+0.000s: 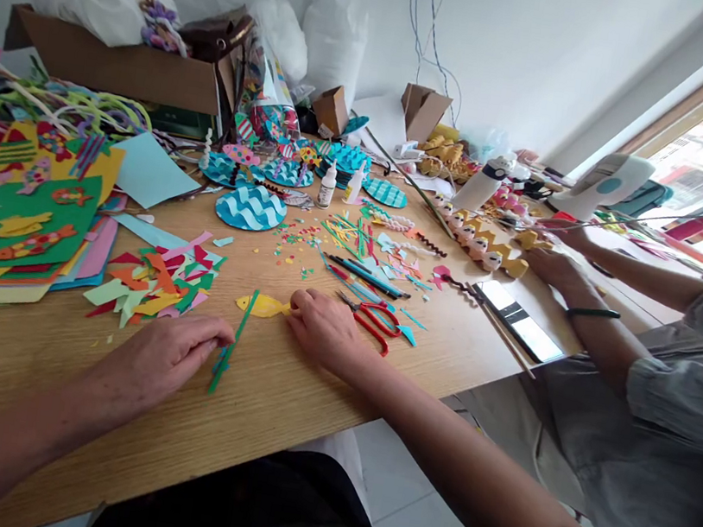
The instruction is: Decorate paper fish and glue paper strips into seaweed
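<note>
A yellow paper fish (263,305) lies flat on the wooden table in front of me. My right hand (324,327) has its fingers bent together over the fish's tail end, hiding part of it. A narrow green paper strip (240,335) slants across the fish near its head. My left hand (179,350) is closed, with thumb and forefinger at the strip's left edge. A small blue scrap shows beside the strip, under those fingertips. Red-handled pliers (376,318) lie just right of my right hand, near several dark pens (370,277).
Coloured paper scraps (159,280) and stacked paper sheets (77,234) lie on the left. Behind are blue wavy discs (251,208) and glue bottles (327,186). A phone (517,320) rests near the front edge at right, beside another person's arm (603,312).
</note>
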A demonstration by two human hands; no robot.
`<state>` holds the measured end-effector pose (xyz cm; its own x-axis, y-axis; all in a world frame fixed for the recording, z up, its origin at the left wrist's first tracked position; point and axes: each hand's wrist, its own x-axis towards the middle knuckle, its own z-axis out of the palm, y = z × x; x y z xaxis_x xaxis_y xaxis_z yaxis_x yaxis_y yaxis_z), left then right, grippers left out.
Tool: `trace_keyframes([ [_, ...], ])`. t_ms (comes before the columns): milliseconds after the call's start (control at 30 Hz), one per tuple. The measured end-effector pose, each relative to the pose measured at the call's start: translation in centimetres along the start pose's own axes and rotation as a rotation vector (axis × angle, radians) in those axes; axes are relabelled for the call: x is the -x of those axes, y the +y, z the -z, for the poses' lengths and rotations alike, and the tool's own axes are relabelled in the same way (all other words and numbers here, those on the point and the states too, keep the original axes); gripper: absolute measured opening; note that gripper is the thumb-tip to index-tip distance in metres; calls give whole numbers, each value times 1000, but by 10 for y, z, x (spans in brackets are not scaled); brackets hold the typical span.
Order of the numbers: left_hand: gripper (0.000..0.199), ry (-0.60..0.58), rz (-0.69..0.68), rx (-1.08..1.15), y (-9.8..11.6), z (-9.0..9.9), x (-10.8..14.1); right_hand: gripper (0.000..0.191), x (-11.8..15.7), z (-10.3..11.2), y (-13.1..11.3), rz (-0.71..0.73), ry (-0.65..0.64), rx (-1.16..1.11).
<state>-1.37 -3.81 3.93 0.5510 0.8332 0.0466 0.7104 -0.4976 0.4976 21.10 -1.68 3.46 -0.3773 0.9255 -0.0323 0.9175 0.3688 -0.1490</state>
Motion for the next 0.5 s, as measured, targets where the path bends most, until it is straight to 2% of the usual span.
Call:
trace_keyframes([
  [133, 29, -26, 40, 67, 7, 11, -7, 17, -6, 7, 7, -30, 51, 14],
  [267, 29, 13, 77, 36, 4, 19, -24, 16, -4, 13, 6, -24, 128, -10],
  [367, 29, 37, 45, -36, -3, 16, -33, 15, 4, 10, 2, 19, 110, -35],
  [500, 30, -23, 3, -65, -7, 6, -32, 14, 8, 2, 1, 16, 50, -10],
])
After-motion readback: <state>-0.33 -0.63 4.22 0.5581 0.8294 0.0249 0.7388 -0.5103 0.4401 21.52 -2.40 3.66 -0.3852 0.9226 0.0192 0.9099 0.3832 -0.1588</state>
